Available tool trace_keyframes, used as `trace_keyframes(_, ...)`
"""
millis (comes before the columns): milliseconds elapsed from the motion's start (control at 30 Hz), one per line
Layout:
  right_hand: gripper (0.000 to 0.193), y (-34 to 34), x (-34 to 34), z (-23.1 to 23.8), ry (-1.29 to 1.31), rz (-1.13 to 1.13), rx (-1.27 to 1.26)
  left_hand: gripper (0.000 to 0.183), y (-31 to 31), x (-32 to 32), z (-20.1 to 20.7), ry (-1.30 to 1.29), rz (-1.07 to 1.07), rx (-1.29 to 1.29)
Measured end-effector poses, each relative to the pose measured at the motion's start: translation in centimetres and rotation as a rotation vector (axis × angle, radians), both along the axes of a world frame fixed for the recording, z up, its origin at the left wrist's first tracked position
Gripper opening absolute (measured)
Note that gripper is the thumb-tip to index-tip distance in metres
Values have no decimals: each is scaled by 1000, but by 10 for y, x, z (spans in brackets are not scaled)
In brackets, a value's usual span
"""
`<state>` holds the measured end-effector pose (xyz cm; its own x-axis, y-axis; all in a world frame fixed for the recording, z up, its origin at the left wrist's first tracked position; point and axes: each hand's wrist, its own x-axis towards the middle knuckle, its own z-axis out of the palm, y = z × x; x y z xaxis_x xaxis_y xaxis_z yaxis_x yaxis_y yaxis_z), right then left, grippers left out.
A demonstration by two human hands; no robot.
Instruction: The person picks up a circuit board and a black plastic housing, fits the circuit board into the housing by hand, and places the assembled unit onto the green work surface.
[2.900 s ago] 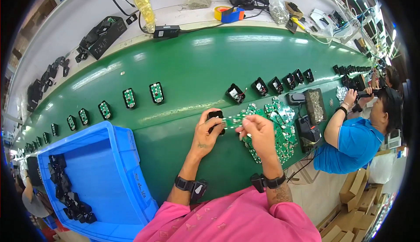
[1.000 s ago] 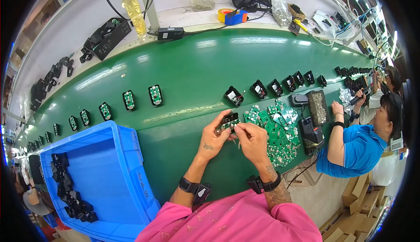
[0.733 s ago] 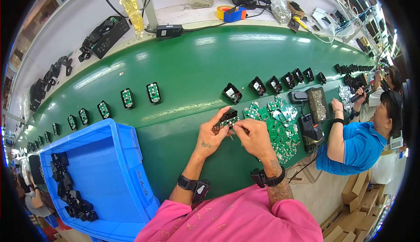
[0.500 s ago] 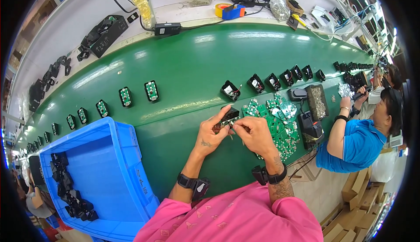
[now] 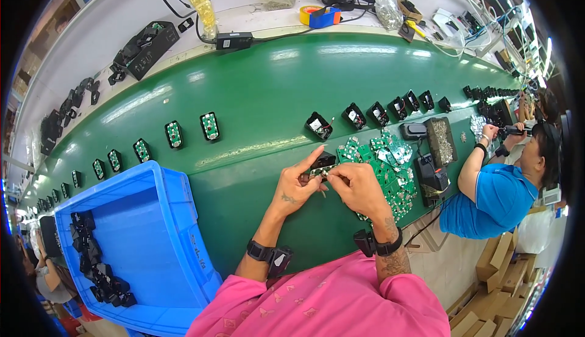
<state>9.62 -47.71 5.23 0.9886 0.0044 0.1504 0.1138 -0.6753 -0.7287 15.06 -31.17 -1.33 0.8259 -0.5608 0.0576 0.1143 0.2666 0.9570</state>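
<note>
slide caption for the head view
Left hand holds a black housing, right hand at a circuit board, near piled green boards

An electronics assembly workshop: circuit boards heaped by the bench's near edge, cases in rows, a co-worker alongside.

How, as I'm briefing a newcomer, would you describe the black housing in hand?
Look along the long green bench to the pile of green circuit boards. Just left of it, the person's left hand grips a small black housing. Unlike the lined-up black housings, it is being held.
</note>
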Motion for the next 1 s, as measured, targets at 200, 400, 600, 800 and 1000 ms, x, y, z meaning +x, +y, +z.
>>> trace_keyframes(200,12,0,-1,2,12,20,-4,62,0,-1,0,16,-37,-9)
trace_keyframes(400,14,0,-3,8,101,18,30,63,1,0,-1,-22,-69,3)
trace_keyframes(600,11,-2,-2,-4,56,21,-38,60,2,0,5,-159,-50,111)
trace_keyframes(800,13,7,1,-14,-12,-40,-145,58,-2,-1,5,-225,17,231)
trace_keyframes(1000,16,15,12,-26,-7,-94,-121,58,-6,-2,-4,-95,153,139)
